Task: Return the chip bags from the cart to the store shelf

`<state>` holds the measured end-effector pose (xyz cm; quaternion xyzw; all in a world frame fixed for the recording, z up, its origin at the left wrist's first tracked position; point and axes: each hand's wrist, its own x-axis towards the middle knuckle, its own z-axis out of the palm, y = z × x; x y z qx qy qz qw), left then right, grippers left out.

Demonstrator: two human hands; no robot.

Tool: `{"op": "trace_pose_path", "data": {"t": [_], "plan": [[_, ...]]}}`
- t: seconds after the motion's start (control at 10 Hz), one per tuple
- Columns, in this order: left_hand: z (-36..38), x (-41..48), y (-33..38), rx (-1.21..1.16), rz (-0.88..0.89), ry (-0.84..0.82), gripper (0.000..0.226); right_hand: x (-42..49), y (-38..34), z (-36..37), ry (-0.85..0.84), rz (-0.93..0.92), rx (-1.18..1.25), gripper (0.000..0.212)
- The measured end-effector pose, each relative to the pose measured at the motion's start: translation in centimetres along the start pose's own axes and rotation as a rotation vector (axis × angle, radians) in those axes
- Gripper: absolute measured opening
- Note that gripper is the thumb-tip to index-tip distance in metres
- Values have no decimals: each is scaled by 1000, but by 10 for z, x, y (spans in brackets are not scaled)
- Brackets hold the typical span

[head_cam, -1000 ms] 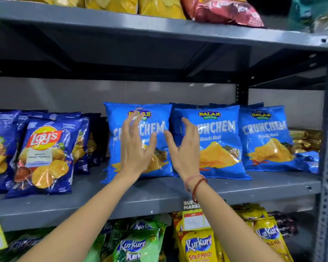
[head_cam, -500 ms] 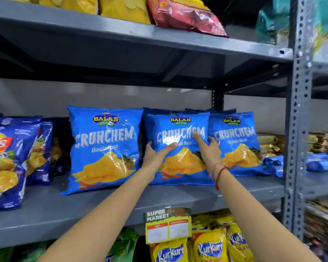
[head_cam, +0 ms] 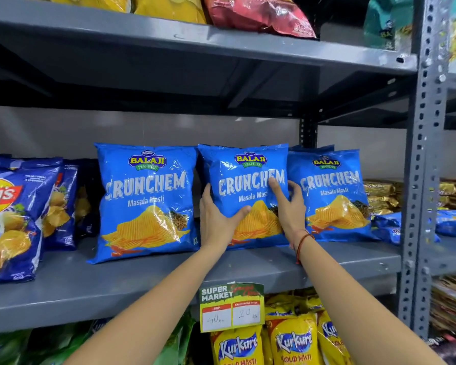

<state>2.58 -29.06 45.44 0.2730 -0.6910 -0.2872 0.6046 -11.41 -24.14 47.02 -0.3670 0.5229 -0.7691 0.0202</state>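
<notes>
- Risk no.1: middle glossy blue Crunchem chip bag stands upright on the grey metal shelf board, but it's puffy w/ a soft base. If both hands let go at once, I'd judge it could tip fwd off the front edge.
- Cause: slick foil, air-filled, nothing bracing the front except the palms.
- Risk no.2: squeeze too hard and the chips inside crack, or the bag bulges and shoves its neighbours. Left blue Crunchem bag sits just beside it, right blue Crunchem bag touches or overlaps its edge; can't tell which lies in front.
- Risk no.3: a forearm dragging back could clip the green-and-yellow paper price tag hanging off the shelf lip.
- Left hand: partly open, palm on the bag's lower left side, thumb across the front over the chip picture, fingers wrapped round the left edge. Grasping, not clenched.
- Right hand: also partly open, fingers spread, forefinger up on the printed lettering, palm against the bag's right edge, red thread band at the wrist. Pressing and gripping the same bag.
- So both hands clamp one bag between them, side to side.
- Task item location: on the middle shelf, centre of the three-bag row, base on the board.
- Cart not in view, so no. of bags left unknown.
</notes>
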Motion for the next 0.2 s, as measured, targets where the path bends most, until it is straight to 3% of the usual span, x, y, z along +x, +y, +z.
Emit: {"op": "trace_pose_path", "data": {"t": [0.1, 0.2], "plan": [[-8, -5, 3, 124, 197, 58, 93, -8, -19, -12, 89, -84, 12, 58], [-23, -1, 8, 363, 395, 66, 85, -16, -52, -31, 151, -186, 103, 41]]}}
